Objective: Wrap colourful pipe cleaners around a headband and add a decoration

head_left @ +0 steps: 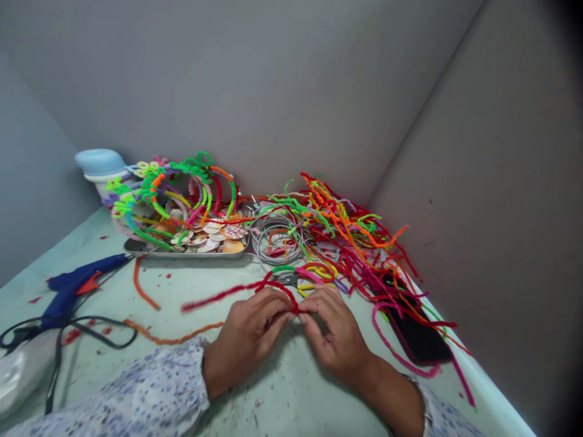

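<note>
At back-left of the counter point(282, 394), a metal tray point(191, 253) holds shell-like discs w/ looped pipe-cleaner headbands point(173, 182) stacked over them; a blue-lidded tub point(101, 165) stands behind, contents hidden. L hand point(246, 343) and R hand point(339, 334) meet front-centre, fingers of both pinched narrow on a red pipe cleaner point(228, 294) that arcs off left. Loose pipe-cleaner pile point(346, 230) and a phone point(421, 340) crowd the right edge; glue gun point(75, 285) lies left. Bare surface shows btwn the wrists. Grey walls close in on three sides.

Red fuzzy pipe cleaner point(228, 295), thin, bent into an arch at right, straight tail reaching left
</note>
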`<state>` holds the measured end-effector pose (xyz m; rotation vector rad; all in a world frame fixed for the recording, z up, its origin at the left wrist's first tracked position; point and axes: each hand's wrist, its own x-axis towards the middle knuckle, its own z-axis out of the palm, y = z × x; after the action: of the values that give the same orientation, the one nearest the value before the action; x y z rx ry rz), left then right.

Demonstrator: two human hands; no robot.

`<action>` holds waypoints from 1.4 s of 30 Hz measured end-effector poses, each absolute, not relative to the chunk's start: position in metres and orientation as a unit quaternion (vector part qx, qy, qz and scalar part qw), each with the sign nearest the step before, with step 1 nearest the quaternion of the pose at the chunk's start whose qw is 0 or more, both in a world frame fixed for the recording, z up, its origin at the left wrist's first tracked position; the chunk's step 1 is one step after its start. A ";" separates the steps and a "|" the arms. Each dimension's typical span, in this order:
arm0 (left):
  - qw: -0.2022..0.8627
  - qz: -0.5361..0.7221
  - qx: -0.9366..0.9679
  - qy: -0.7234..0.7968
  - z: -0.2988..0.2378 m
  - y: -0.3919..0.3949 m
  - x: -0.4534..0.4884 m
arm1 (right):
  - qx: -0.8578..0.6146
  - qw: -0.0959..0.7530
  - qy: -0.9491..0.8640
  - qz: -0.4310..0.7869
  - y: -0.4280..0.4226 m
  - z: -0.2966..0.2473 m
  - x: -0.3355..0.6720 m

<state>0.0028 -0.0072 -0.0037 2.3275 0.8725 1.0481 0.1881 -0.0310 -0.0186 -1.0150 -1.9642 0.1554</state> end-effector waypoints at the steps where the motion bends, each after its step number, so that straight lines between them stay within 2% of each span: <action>1: 0.235 0.382 0.836 0.317 -0.004 -0.007 0.003 | -0.412 0.444 -0.793 0.064 -0.031 -0.019 0.188; 16: 0.366 0.362 0.764 0.389 -0.005 -0.003 0.007 | -0.417 0.430 -0.799 0.055 -0.029 -0.023 0.188; 28: 0.402 0.348 0.740 0.411 -0.005 -0.005 0.008 | -0.425 0.421 -0.799 0.058 -0.029 -0.024 0.187; 42: 0.579 0.317 0.603 0.448 -0.001 -0.004 0.012 | -0.397 0.405 -0.822 0.051 -0.029 -0.024 0.187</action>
<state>0.0124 -0.0045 -0.0012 1.4109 1.0472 0.7411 0.1870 -0.0285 -0.0240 -1.0010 -2.0746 0.1293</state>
